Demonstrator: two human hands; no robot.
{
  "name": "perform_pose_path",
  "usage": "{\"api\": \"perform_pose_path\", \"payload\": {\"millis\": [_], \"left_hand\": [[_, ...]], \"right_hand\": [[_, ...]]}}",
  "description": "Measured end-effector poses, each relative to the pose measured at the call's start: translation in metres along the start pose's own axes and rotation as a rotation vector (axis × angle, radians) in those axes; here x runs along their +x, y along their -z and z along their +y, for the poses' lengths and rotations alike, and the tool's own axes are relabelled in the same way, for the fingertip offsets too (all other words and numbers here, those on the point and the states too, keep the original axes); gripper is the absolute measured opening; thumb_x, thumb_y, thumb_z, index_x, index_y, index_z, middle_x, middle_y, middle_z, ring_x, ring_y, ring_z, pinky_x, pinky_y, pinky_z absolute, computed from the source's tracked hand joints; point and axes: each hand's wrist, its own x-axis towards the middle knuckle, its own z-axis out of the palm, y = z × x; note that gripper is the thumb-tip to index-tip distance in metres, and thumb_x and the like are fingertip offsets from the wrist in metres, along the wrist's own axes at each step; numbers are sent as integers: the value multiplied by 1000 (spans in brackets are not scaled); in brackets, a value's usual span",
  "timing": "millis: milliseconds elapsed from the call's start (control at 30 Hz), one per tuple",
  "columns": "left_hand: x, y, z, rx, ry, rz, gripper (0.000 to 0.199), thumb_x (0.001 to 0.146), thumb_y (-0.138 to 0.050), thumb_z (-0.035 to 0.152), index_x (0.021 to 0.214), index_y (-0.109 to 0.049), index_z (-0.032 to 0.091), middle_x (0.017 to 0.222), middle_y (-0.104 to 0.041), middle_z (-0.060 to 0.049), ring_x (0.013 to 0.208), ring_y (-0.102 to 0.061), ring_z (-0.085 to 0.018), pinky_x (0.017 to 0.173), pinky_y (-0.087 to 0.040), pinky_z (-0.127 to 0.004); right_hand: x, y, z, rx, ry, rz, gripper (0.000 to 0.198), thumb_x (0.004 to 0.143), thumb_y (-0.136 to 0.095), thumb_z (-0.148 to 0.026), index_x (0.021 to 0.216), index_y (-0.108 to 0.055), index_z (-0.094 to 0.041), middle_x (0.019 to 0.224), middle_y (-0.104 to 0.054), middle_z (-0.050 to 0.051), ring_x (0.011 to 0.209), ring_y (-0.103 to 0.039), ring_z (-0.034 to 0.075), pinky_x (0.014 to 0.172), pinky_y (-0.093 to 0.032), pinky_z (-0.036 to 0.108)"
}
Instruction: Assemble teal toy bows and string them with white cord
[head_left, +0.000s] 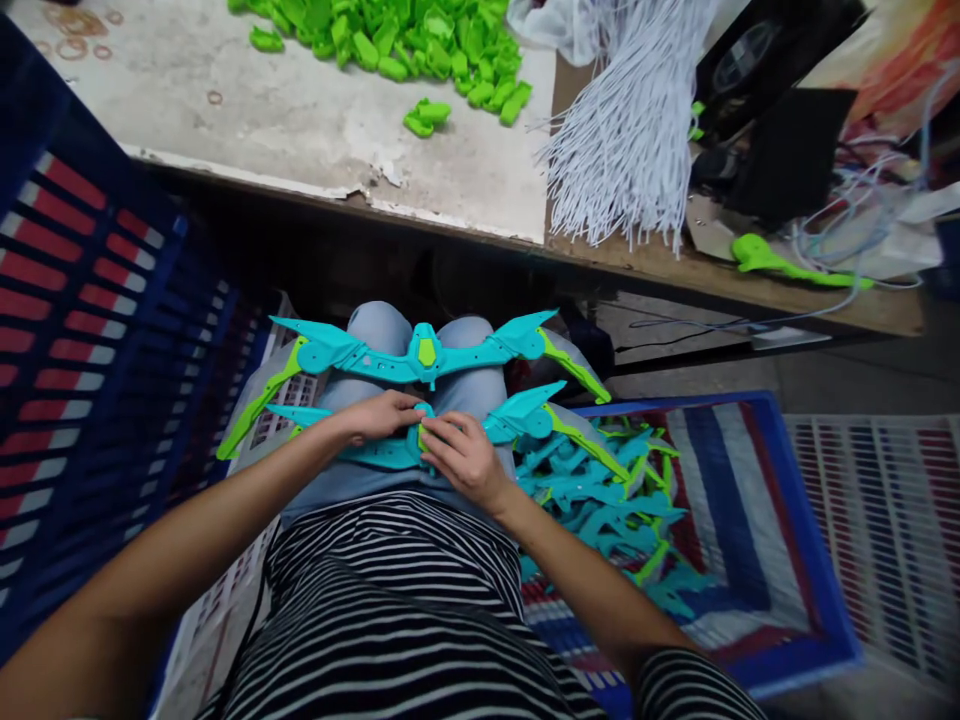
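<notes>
Two turquoise plastic toy bows with lime-green arms lie across my lap, one behind the other. The farther toy bow (390, 367) has a lime-green piece (427, 352) set in its middle. On the nearer toy bow (382, 456), my left hand (381, 415) is closed at the middle, its fingertips against the top of the centre block. My right hand (466, 458) is closed round the other side of that block, fingers bent over a green piece (422, 437) there. The fingers hide most of this piece.
Ahead, a worn table (172, 85) bears a heap of small green plastic parts (397, 40) and a bundle of white cords (630, 130). A blue crate (814, 560) at my right holds several more bows. Another blue crate (67, 350) stands close on my left.
</notes>
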Motion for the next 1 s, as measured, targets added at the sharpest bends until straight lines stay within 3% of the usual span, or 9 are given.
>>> {"api": "perform_pose_path", "payload": {"millis": [100, 233, 367, 500, 567, 700, 867, 1000], "left_hand": [[1, 1, -3, -1, 5, -8, 43, 69, -65, 57, 74, -60, 15, 51, -41, 5, 49, -34, -10, 46, -26, -23], [-1, 5, -2, 45, -24, -13, 42, 72, -62, 57, 77, -61, 15, 60, -51, 2, 57, -44, -13, 52, -34, -23], [-5, 3, 1, 110, -128, -65, 42, 73, -62, 53, 90, -62, 15, 83, -61, -2, 80, -54, -18, 68, -43, -25], [-6, -5, 1, 187, -148, -9, 58, 68, -68, 46, 113, -58, 11, 90, -64, -5, 83, -56, -20, 70, -44, -28], [-6, -7, 1, 175, -142, 9, 60, 69, -66, 45, 117, -57, 9, 91, -65, -6, 83, -57, -21, 70, -45, -29], [-6, -6, 1, 133, -125, 8, 62, 68, -69, 44, 118, -57, 10, 97, -66, -7, 87, -58, -22, 74, -46, -30], [-4, -4, 2, 90, -100, 6, 62, 69, -68, 48, 119, -57, 13, 101, -66, -8, 92, -59, -24, 78, -47, -33], [-6, -13, 3, 63, -230, 235, 56, 70, -66, 47, 114, -59, 14, 115, -63, -12, 104, -57, -26, 89, -45, -36]], "right_hand": [[0, 0, 3, 31, 19, -21, 20, 88, -56, -21, 105, -64, -12, 107, -67, 12, 101, -53, 22, 83, -53, 39], [-5, -3, 5, 91, -7, -47, 19, 88, -56, -26, 103, -65, -18, 106, -66, 10, 105, -52, 23, 87, -51, 41], [-3, -6, 3, 144, -321, -45, 26, 83, -63, -35, 103, -63, -18, 111, -63, 12, 105, -56, 24, 88, -50, 42], [6, -4, 4, 217, -596, -231, 42, 82, -64, -34, 121, -52, -21, 105, -67, 8, 93, -64, 22, 82, -51, 38], [8, -2, 6, 237, -574, -266, 41, 84, -62, -35, 122, -53, -23, 107, -67, 6, 96, -63, 22, 84, -51, 37], [2, 0, 8, 165, -396, -132, 45, 88, -54, -34, 131, -48, -21, 116, -58, 11, 107, -55, 23, 90, -49, 41], [-3, -2, 10, 84, -330, -128, 53, 89, -53, -35, 137, -42, -14, 99, -56, 13, 94, -53, 25, 80, -51, 43], [4, 5, 11, 224, -336, -99, 46, 91, -51, -31, 135, -45, -18, 91, -57, 8, 88, -55, 20, 78, -51, 37]]}}
